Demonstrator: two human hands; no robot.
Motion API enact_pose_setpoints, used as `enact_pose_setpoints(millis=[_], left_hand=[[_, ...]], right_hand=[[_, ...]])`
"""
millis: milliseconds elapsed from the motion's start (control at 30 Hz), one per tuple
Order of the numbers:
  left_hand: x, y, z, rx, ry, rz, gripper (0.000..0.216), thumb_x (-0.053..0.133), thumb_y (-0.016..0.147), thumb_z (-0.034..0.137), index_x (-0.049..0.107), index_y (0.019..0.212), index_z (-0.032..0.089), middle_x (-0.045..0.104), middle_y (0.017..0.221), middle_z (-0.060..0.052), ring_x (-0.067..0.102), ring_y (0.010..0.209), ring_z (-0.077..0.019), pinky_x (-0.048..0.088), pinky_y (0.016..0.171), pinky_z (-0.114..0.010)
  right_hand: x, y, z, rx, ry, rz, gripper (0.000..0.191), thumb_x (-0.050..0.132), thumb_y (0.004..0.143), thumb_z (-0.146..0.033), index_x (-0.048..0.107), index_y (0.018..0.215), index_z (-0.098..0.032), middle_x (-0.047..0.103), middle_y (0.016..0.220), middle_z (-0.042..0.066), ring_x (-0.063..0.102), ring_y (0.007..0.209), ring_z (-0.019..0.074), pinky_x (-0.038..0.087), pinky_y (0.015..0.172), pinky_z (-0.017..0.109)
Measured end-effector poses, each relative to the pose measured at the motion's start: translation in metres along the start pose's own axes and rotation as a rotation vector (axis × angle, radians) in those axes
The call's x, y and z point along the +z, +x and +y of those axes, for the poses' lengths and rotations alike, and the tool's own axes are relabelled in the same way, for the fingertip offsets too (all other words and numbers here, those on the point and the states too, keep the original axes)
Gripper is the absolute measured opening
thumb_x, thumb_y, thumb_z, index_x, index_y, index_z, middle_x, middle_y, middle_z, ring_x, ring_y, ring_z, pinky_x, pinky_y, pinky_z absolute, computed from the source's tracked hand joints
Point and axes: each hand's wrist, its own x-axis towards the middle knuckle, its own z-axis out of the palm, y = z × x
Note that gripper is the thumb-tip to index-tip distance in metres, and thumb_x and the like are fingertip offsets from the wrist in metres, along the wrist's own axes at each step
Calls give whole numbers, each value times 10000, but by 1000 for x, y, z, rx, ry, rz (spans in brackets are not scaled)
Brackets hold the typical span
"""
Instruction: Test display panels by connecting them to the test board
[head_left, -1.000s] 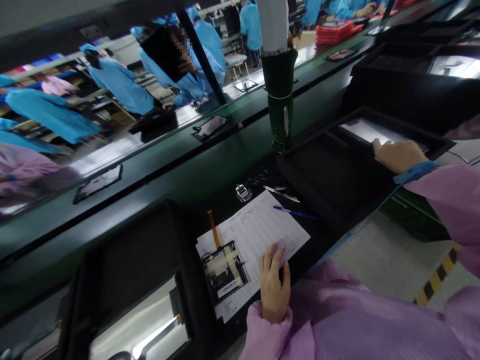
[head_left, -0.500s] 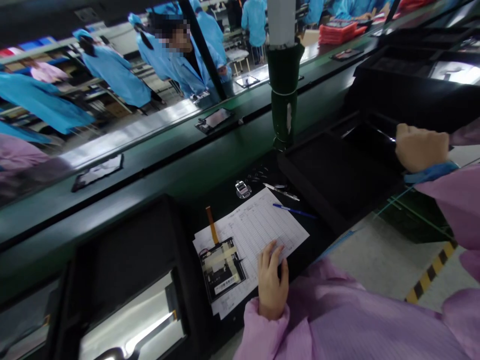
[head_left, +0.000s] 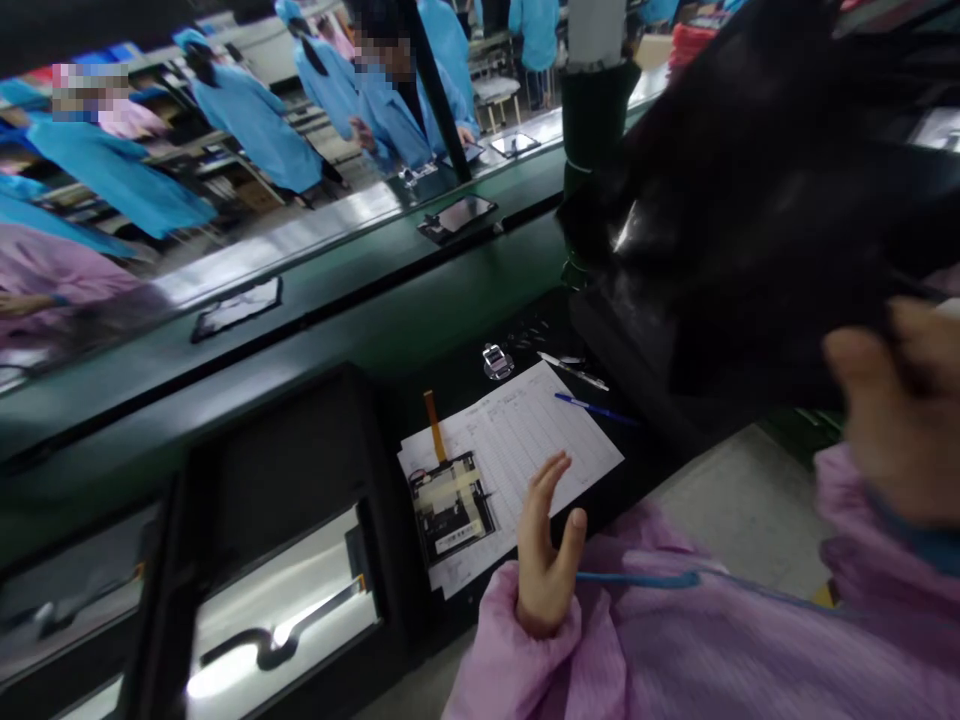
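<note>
Noting a glossy, black, crumpled-looking sheet (head_left: 720,240) raised leftward of and beyond the nearer right grip (head_left: 904,430), long axis unclear, blur hiding whether thumb and fingers clasp it; left grip (head_left: 544,560), loosely spread and empty, at the surface (head_left: 450,310)'s near edge beside white printed paper (head_left: 525,415).

That sheeting (head_left: 720,230) is jet black, the sleeves (head_left: 487,640) lilac, the white paper (head_left: 525,430) printed with a fine grid, one pen (head_left: 596,409) blue, the ribbon strip (head_left: 434,425) orange, those smocks (head_left: 255,130) sky blue.
</note>
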Motion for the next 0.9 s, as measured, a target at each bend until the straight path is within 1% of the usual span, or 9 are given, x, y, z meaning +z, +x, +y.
enact_pose_setpoints(millis=[33,100,200,333,433,600,700,833,900], left_hand=[[3,7,11,-3,-189,-30,495,542,966,458,437,1448,413,437,1541,-55,439,1416,-279,346,1183,-503],[10,21,28,13,-495,-46,769,668,818,632,333,1491,472,319,1617,-28,362,1463,-319,355,1176,-517],[18,38,39,54,-693,106,917,786,646,690,422,1446,430,463,1519,-51,474,1378,-307,423,1127,-454],[19,44,35,-100,-719,384,519,777,766,487,639,1220,274,714,1105,-50,676,1033,-201,506,994,-350],[8,47,28,-217,-752,571,282,775,699,302,696,959,226,716,836,5,686,853,-170,522,902,-319],[-29,52,21,-343,-742,679,413,686,561,244,687,972,201,709,824,-3,676,781,-185,509,778,-308],[-43,51,20,-480,-784,659,448,691,526,246,688,970,184,697,785,-10,665,747,-193,507,722,-313],[-37,46,15,-416,-774,689,466,679,563,270,699,1023,199,725,865,-35,690,839,-230,527,781,-345],[-26,41,9,-328,-705,734,459,688,613,287,699,1070,242,735,984,-33,687,988,-252,525,854,-355]], right_hand=[[4,-8,-22,-143,55,98,304,579,945,-344,719,1072,-105,739,779,104,708,677,207,460,493,311],[16,-24,-61,-419,366,76,265,576,912,-125,671,1157,-100,766,931,97,740,829,194,590,670,291],[36,-44,-98,-659,566,30,276,561,898,-70,659,1156,-85,759,1044,96,706,1073,226,613,899,321],[48,-59,-121,-780,568,-70,278,475,948,-106,660,1155,-97,739,1094,101,685,1099,236,596,949,359],[46,-58,-127,-737,633,-262,362,535,962,-302,615,1249,-97,669,1228,156,622,1179,286,583,961,419],[64,-39,-113,-266,687,-411,560,546,945,-457,480,1413,-157,525,1397,184,452,1337,347,449,1088,574],[85,-37,-101,135,866,-691,603,575,913,-493,439,1440,-235,518,1395,143,509,1282,316,496,1040,543],[92,-53,-105,755,1293,-1040,798,663,837,-530,285,1498,-293,525,1391,116,619,1144,237,580,917,417],[90,-65,-115,957,1509,-1203,757,699,818,-493,346,1461,-306,576,1356,91,650,1086,212,590,856,368]])
